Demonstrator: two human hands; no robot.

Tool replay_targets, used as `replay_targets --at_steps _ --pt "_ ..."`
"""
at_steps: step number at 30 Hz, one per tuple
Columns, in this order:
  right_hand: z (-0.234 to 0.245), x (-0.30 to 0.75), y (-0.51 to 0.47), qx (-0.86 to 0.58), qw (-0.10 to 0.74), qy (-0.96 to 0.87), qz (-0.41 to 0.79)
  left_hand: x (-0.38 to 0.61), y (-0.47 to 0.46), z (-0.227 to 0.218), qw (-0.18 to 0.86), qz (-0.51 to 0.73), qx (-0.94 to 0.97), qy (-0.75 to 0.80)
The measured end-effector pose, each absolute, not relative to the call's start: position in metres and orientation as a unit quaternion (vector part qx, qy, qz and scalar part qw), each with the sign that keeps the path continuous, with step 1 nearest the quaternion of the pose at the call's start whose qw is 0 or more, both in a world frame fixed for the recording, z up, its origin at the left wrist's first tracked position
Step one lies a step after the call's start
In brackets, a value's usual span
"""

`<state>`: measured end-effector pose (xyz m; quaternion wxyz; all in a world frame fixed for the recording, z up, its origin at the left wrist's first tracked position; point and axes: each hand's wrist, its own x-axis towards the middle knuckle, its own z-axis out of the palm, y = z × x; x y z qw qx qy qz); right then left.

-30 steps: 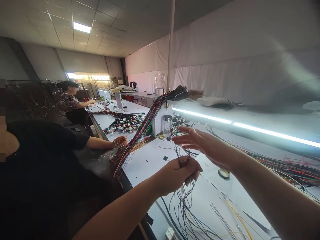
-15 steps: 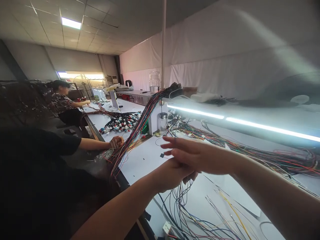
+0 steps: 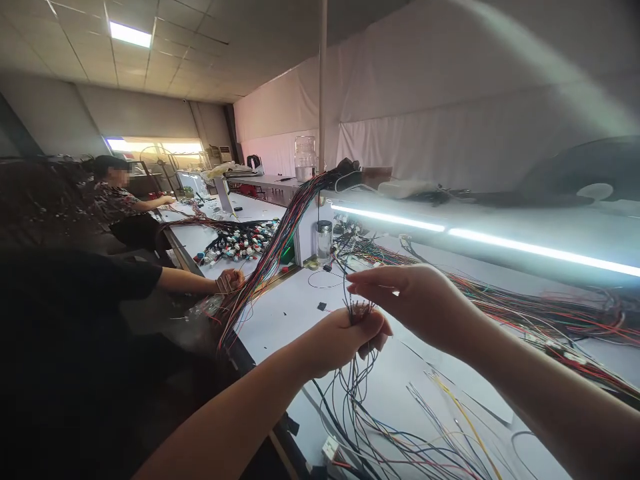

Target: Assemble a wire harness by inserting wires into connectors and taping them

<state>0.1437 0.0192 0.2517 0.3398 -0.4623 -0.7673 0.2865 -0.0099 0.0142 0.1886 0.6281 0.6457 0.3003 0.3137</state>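
My left hand (image 3: 357, 333) is closed around a bundle of thin dark wires (image 3: 356, 310). Their ends stick up in a small cluster above the thumb, while the rest hang below the fist and spread over the table. Just above and right of those ends is my right hand (image 3: 405, 293), its long fingers and thumb brought together at the tips. A single black wire (image 3: 345, 285) runs at these fingertips and appears pinched there; the exact contact is small. A white connector (image 3: 331, 449) lies on the table below my left hand.
A thick harness of coloured wires (image 3: 285, 233) hangs from the shelf at left. Beside it is a co-worker's hand (image 3: 230, 280); another person (image 3: 117, 193) sits farther back. A glass jar (image 3: 324, 240) stands by the divider. More wires (image 3: 500, 300) lie under the light strip (image 3: 540, 250).
My right hand has lifted off my left hand and drawn its fingertips together, uncovering the upright wire ends. My left hand keeps its hold on the bundle.
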Motion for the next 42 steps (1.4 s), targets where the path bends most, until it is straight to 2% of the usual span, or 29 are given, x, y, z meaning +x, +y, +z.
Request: replay_targets --at_steps 4,7,9,14,20,26,31,36,38,42 --pt "0.233 0.136 0.014 -0.444 0.456 -0.649 0.417 -0.008 0.013 0.192 0.608 0.325 0.663 0.291" --pt "0.220 0.137 0.014 -0.413 0.461 -0.616 0.487 -0.008 0.013 0.194 0.590 0.340 0.665 0.307" --pt "0.219 0.140 0.018 -0.400 0.438 -0.647 0.479 -0.009 0.014 0.194 0.587 0.335 0.669 0.310" --pt "0.247 0.145 0.033 -0.399 0.467 -0.678 0.404 -0.007 0.013 0.194 0.584 0.280 0.699 0.304" --pt "0.266 0.135 0.022 -0.395 0.413 -0.747 0.339 -0.004 0.014 0.191 0.612 0.296 0.672 0.293" --pt "0.260 0.138 0.022 -0.373 0.407 -0.719 0.423 -0.005 0.014 0.190 0.593 0.286 0.687 0.309" --pt "0.265 0.136 0.018 -0.399 0.418 -0.747 0.329 -0.003 0.013 0.190 0.594 0.296 0.678 0.317" --pt "0.263 0.143 0.012 -0.407 0.326 -0.815 0.251 -0.004 0.013 0.200 0.587 0.310 0.671 0.330" --pt "0.261 0.146 0.014 -0.389 0.326 -0.815 0.281 -0.003 0.013 0.202 0.590 0.308 0.672 0.324" --pt "0.261 0.144 0.022 -0.382 0.397 -0.719 0.424 -0.001 0.012 0.202 0.589 0.290 0.685 0.316"
